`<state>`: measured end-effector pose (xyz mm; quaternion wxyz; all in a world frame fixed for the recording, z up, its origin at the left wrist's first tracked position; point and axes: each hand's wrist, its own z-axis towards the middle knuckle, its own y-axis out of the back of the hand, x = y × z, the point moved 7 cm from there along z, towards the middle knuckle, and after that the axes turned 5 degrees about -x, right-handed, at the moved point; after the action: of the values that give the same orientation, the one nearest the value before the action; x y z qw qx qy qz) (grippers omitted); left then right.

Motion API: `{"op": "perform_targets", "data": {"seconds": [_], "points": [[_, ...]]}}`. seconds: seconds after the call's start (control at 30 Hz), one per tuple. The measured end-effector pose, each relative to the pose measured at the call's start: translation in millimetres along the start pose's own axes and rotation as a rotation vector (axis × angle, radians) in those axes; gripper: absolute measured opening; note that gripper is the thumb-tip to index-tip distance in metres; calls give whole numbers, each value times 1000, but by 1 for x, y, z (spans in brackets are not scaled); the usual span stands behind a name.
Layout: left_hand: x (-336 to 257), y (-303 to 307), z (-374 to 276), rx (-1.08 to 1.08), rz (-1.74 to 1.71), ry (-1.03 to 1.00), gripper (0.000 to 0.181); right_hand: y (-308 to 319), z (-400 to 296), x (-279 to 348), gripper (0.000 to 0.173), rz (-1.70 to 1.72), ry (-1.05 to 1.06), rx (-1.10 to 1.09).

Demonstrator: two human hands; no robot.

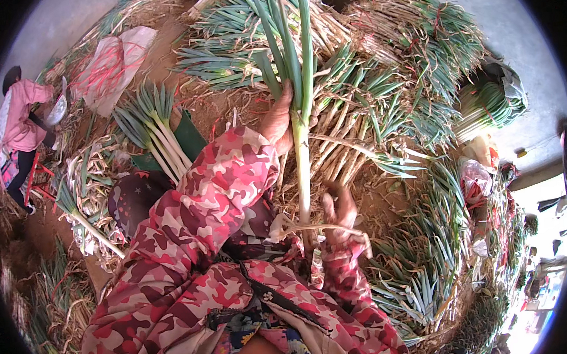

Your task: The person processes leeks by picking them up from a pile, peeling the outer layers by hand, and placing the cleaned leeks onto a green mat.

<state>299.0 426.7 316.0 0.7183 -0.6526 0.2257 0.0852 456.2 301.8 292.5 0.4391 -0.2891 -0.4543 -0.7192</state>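
My left hand (277, 122) grips a large Welsh onion (303, 161) where its green leaves meet the white stalk. The stalk stands nearly upright in the picture, with its lower end over my lap. Beside its lower part is my right hand (340, 207), its fingers bent; whether they pinch anything cannot be made out. A dry strip of peel (324, 226) crosses the stalk's lower end and my right wrist. Another withered leaf (359, 146) sticks out to the right from beside the upper stalk.
Several cleaned onions (163, 135) lie left of my left sleeve, and a single one (94, 230) farther left. Peeled waste (89, 187) covers the floor there. Unpeeled onion bundles (343, 126) lie ahead and right. A person (23, 113) sits far left, near a sheet with red ties (114, 65).
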Motion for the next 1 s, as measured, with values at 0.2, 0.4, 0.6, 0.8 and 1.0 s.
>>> {"op": "perform_targets", "data": {"seconds": [0.2, 0.4, 0.6, 0.8, 1.0], "points": [[20, 10, -5, -178, 42, -60, 38, -17, 85, 61, 39, -334, 130, -169], [6, 32, -4, -168, -105, -64, 31, 88, 95, -25, 24, 600, -184, -741], [2, 26, -10, -230, 33, -177, 36, 0, 54, 13, 33, 159, 56, -203], [12, 25, -15, -269, 138, -152, 39, -14, 84, -2, 24, 430, -36, -144], [-9, 45, -5, -195, -17, -245, 34, 67, 77, -56, 26, 1127, -367, -664]]}}
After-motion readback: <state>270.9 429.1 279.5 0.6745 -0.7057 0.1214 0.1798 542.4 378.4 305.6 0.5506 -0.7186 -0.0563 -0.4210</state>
